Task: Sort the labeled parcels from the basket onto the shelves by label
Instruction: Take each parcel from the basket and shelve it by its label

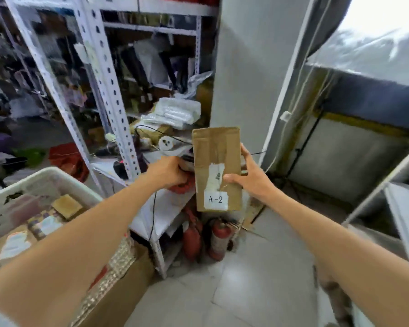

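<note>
**Operator:** Where is the parcel?

**Spotter:** The parcel [216, 161] is straight in front of you, held up clear of everything. It stands on end, so its long axis runs up and down. The label [215, 199] reading A-2 is at the bottom of the face turned toward you.

**Operator:** What is holding it?

**Spotter:** Both of your hands. Your right hand [248, 178] clasps the right edge, with the thumb across the front and the fingers up the side. Your left hand [172, 172] is curled at the left edge. Its fingertips go out of sight behind the cardboard, so I judge that a hold and not just a touch. The parcel lies between the two, no nearer to either.

**Operator:** Which way does it go?

**Spotter:** The shelves [99, 67] stand ahead and to the left of the parcel, so your left arm is on the nearer side. I can't read any shelf markings; they are too blurred.

**Operator:** And the counts?

**Spotter:** You have one parcel in hand, with one A-2 label and one torn sticker [216, 175] above it. The basket [52, 175] at your lower left holds several more parcels, but they overlap too much for a firm count. Two red fire extinguishers [219, 239] stand on the floor beneath.
</note>
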Demonstrator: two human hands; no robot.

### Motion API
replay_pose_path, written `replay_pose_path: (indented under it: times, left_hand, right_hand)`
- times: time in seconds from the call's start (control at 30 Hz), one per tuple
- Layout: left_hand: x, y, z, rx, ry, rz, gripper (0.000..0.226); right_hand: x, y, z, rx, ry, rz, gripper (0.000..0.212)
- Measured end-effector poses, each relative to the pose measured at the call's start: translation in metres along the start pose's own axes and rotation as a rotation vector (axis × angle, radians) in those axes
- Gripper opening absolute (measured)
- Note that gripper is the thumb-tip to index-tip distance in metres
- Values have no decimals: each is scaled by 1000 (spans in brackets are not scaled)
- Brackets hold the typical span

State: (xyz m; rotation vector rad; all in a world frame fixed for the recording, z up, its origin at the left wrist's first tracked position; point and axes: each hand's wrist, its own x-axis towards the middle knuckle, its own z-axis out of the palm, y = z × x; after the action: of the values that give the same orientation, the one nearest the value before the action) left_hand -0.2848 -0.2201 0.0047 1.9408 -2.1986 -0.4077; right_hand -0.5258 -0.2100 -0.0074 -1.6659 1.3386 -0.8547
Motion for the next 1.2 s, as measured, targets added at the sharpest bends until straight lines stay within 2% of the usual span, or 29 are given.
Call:
replay_pose_path:
  times: [0.1, 0.2, 0.4, 0.5, 0.6, 0.83, 1.03, 1.2]
  left_hand:
    - [39, 57, 6, -4, 18, 160, 26]
    - [73, 109, 13, -87, -46, 298, 35]
    - [126, 191, 30, -142, -154, 548, 31]
    - [141, 229, 32, -144, -187, 671, 32]
    - [144, 268, 35, -146, -220, 803, 32]
    - [129, 352, 44, -239, -286, 1040, 29]
    - [121, 396, 67, -129, -343, 1165, 30]
    - [130, 444, 76, -155, -374, 1209, 32]
  right_hand:
    - [-17, 19, -52, 38, 156, 52, 97]
    - [-36, 36, -91, 40, 306, 116, 95]
    - [-73, 57, -144, 28, 616, 230, 96]
    - [-91, 43, -158, 32, 774, 261, 91]
    - [-107, 31, -170, -43, 915, 295, 80]
    - [-157, 25, -190, -118, 1255, 376, 85]
    - [-202, 34, -186, -176, 1376, 475, 86]
    - [-212, 52, -221, -180, 1420, 507, 86]
